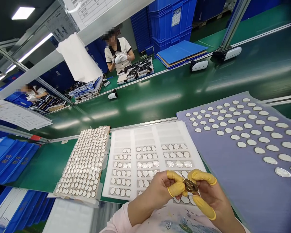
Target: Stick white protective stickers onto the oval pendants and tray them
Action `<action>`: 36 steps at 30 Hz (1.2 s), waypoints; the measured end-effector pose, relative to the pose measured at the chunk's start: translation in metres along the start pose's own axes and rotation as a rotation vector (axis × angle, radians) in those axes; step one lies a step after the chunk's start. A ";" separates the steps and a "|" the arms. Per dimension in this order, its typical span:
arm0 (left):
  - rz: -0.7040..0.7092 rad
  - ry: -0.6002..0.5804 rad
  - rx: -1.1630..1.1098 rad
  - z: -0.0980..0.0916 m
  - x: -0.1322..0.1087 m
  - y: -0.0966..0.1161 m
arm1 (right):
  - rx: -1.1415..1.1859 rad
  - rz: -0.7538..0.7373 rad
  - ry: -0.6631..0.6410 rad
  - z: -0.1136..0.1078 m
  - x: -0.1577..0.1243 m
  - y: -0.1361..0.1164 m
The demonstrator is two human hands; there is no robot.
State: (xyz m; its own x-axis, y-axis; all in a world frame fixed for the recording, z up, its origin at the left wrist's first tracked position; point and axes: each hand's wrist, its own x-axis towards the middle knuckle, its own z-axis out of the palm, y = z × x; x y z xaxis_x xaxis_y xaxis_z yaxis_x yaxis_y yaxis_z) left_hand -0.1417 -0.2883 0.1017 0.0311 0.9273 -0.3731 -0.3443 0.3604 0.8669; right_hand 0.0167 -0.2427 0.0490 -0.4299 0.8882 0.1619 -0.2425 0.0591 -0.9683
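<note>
My left hand (161,186), in yellow finger cots, pinches a small oval badge (191,185) by its left edge. The badge has a dark, shiny face with a gold raised emblem. My right hand (210,192), also in yellow finger cots, is around the badge's right side. Its fingertips are close to the upper edge, and its thumb is spread away below; any contact behind the badge is hidden. Just beyond both hands lies a white compartment tray (143,131) with rows of white-faced oval pieces, partly covered by my hands and wrists.
A board (108,136) packed with small white discs lies left of the tray. On the right, a purple sheet (215,161) carries rows of white ovals. Behind runs a green conveyor (145,103) with black-and-white parts. Across it sits a co-worker (120,48) wearing white gloves. Blue bins (171,22) stand behind.
</note>
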 end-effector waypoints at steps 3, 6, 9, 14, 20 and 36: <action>0.013 0.015 0.033 0.001 0.000 -0.001 | -0.063 -0.059 0.001 0.002 0.009 -0.009; 0.042 0.029 0.051 0.002 0.001 0.000 | -0.152 -0.001 -0.001 0.001 0.013 -0.014; 0.049 0.048 0.075 0.001 0.002 0.003 | -0.214 0.113 -0.006 -0.001 0.011 -0.015; 0.017 0.070 0.095 -0.004 0.003 0.005 | -0.196 0.167 0.016 -0.003 0.011 -0.019; 0.003 0.076 0.100 -0.006 0.005 0.007 | -0.170 0.207 -0.130 -0.003 0.019 -0.022; 0.161 0.139 0.383 -0.008 0.003 -0.016 | -0.223 0.185 -0.005 0.009 0.021 -0.031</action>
State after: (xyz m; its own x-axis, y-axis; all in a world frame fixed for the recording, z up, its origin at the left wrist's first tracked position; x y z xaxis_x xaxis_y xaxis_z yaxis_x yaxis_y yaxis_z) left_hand -0.1431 -0.2921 0.0842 -0.1297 0.9616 -0.2418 0.0394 0.2486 0.9678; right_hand 0.0076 -0.2303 0.0844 -0.4532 0.8912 -0.0215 0.0373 -0.0052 -0.9993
